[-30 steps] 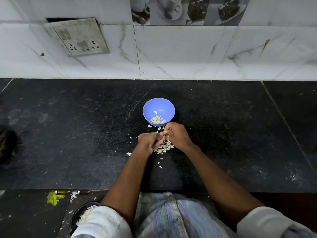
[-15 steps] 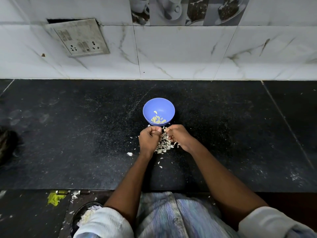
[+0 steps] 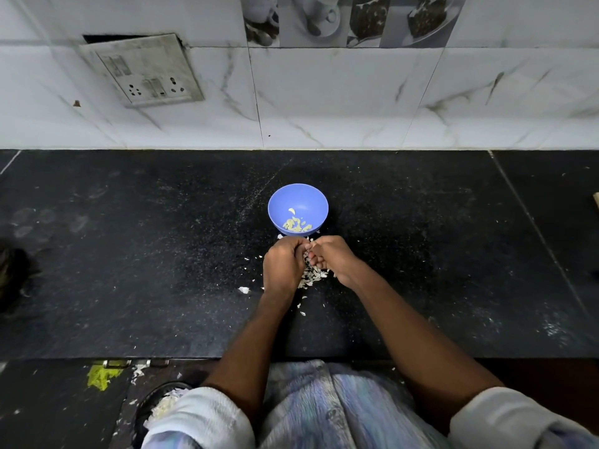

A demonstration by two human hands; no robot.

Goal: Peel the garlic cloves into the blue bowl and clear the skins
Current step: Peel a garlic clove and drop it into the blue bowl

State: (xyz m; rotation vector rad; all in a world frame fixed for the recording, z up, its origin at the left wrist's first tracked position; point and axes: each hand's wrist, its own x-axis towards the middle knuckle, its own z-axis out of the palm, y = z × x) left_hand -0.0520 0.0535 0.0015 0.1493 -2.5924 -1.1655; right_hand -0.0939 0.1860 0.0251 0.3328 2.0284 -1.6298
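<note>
While both hands sit just below the small round blue plastic bowl [image 3: 298, 209] at frame centre, they have closed together since a second ago | left hand [image 3: 282, 265] and right hand [image 3: 330, 257] curled, knuckles nearly touching, over the papery white garlic skins [image 3: 311, 276] | whatever they pinch is hidden | peeled cloves [image 3: 296, 224] lie in the bowl

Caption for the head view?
Both hands, left and right, work garlic over skins beside blue bowl.
</note>
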